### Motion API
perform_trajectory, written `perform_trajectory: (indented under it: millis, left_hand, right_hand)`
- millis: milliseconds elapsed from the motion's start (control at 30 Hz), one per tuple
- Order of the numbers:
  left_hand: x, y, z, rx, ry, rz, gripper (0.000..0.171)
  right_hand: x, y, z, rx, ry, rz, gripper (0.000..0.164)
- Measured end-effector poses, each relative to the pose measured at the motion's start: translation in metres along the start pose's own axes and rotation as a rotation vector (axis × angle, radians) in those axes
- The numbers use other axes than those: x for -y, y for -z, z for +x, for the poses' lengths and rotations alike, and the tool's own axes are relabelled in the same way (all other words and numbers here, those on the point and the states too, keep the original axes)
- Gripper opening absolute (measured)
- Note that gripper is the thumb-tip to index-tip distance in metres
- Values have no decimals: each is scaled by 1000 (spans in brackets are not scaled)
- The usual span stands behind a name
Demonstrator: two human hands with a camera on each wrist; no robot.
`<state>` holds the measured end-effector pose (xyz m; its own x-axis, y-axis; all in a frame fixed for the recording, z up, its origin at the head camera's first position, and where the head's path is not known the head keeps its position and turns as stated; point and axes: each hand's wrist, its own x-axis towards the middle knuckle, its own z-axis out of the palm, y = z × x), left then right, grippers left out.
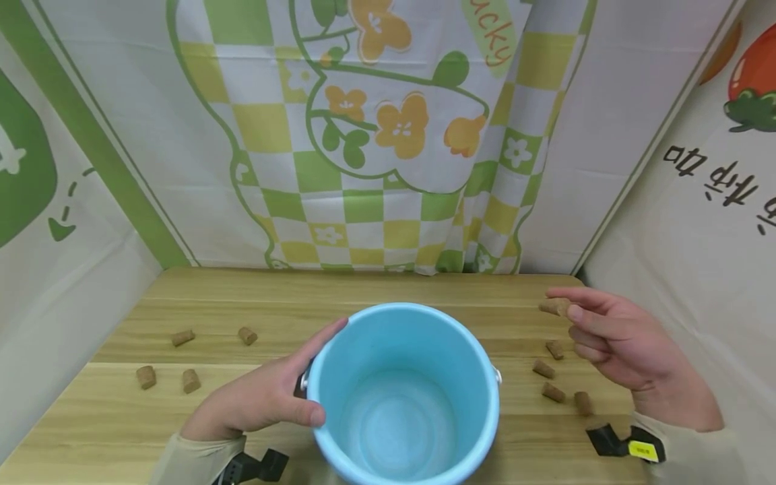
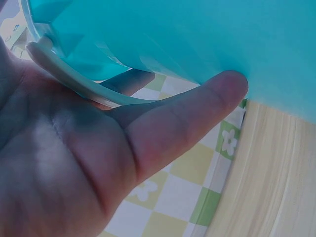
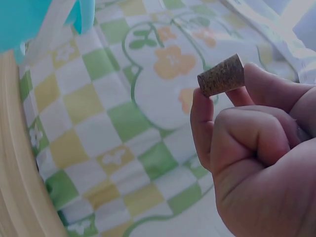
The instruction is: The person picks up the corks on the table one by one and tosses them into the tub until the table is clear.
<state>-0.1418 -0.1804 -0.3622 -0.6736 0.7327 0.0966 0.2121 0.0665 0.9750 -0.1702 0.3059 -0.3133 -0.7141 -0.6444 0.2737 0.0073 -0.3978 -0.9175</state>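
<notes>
- A person's left hand [image 1: 267, 394] spreads wide against the side of a light-blue bucket [image 1: 400, 343], thumb and fingers touching it, the pale handle [image 2: 69, 78] passing beside the palm.
- The right hand [image 1: 624, 340], raised to the bucket's right, pinches a tapered cork [image 1: 554, 306] between thumb and fingertips, well apart from the rim.
- Four corks [image 1: 190, 381] lie scattered on the wooden table [image 1: 303, 286] left of the bucket.
- Four others [image 1: 553, 393] lie to its right, near the right hand.
- Behind hangs a checked, flower-printed cloth [image 1: 362, 232].
</notes>
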Motion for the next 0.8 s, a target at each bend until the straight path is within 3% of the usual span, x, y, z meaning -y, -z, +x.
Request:
perform_trajectory:
  millis: [233, 533, 800]
  left_hand:
    - [2, 0, 0, -4, 26, 14, 107]
    - [3, 0, -1, -17, 12, 28, 105]
    - [3, 0, 0, -13, 1, 34, 106]
  right_hand:
    - [2, -21, 9, -57, -26, -107, 47]
    - [-3, -38, 23, -46, -18, -215, 43]
    - [-10, -53, 32, -32, -53, -221, 40]
